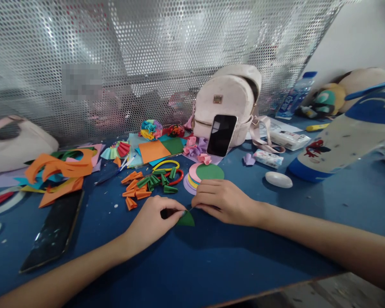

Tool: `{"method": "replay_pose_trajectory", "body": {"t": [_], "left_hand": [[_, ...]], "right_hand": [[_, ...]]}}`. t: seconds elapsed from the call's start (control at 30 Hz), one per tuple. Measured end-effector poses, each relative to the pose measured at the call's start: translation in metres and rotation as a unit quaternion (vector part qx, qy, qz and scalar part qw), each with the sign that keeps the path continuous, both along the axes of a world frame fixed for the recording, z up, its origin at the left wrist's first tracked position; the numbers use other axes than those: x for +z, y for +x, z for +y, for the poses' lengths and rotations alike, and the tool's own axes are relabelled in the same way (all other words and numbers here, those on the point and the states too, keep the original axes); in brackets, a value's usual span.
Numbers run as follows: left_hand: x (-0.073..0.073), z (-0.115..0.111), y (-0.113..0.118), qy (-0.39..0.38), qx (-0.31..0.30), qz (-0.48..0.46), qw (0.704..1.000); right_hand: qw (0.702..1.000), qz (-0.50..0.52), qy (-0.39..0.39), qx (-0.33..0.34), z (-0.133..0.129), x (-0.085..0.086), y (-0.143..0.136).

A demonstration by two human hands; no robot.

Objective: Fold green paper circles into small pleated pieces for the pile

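Note:
Near the front middle of the table, my left hand (152, 219) pinches a small folded piece of green paper (187, 220) between thumb and fingertips. The paper's curved lower part hangs below the fingers. Just to its right, my right hand (224, 202) is closed, its fingertips pressed together near the paper's upper edge. A thin pale sliver shows at those fingertips, too small to name. Behind my right hand lies a stack of coloured paper discs (211, 172), the top one green. Folded orange paper cones (132, 188) and green paper cones (150, 183) lie beyond my left hand.
A black phone (54, 233) lies at left by orange paper scraps (62, 164). Another phone (222, 134) leans on a white backpack (227, 92). A large bottle (343, 143) tilts at right, near a white oval object (278, 179). Perforated metal (160, 42) stands behind.

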State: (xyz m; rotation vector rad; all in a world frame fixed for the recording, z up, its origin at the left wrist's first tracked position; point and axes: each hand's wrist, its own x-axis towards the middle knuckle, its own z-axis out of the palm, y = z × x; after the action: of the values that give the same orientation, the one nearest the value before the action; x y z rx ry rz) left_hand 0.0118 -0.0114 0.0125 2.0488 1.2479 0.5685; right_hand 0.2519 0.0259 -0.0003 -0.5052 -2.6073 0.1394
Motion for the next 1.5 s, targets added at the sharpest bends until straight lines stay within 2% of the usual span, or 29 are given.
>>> {"method": "replay_pose_trajectory", "body": {"t": [0.3,0.6,0.83,1.1,1.23,1.37,1.5], "left_hand": [[-0.002,-0.001,0.0,0.032,0.006,-0.033,0.999],[-0.002,0.001,0.0,-0.041,0.021,-0.069,0.996],[0.001,0.001,0.002,-0.103,0.036,-0.084,0.99],[0.0,0.006,0.004,-0.097,0.039,-0.038,0.994],[0.004,0.005,0.006,-0.049,0.023,0.002,0.999],[0.008,0.003,0.008,-0.002,0.002,0.047,0.999],[0.008,0.003,0.007,-0.01,-0.002,0.034,0.999]], "right_hand": [[0.999,0.011,0.047,-0.006,-0.003,-0.001,-0.002],[0.993,0.005,0.121,-0.003,-0.004,0.003,0.001],[0.99,0.006,0.143,0.016,-0.005,0.003,0.003],[0.985,-0.004,0.174,0.012,-0.008,0.003,-0.002],[0.991,0.018,0.132,-0.004,-0.008,0.001,-0.004],[0.997,0.065,0.025,-0.022,-0.008,-0.001,-0.006],[0.993,0.107,-0.051,-0.029,-0.007,-0.002,-0.007]]}}
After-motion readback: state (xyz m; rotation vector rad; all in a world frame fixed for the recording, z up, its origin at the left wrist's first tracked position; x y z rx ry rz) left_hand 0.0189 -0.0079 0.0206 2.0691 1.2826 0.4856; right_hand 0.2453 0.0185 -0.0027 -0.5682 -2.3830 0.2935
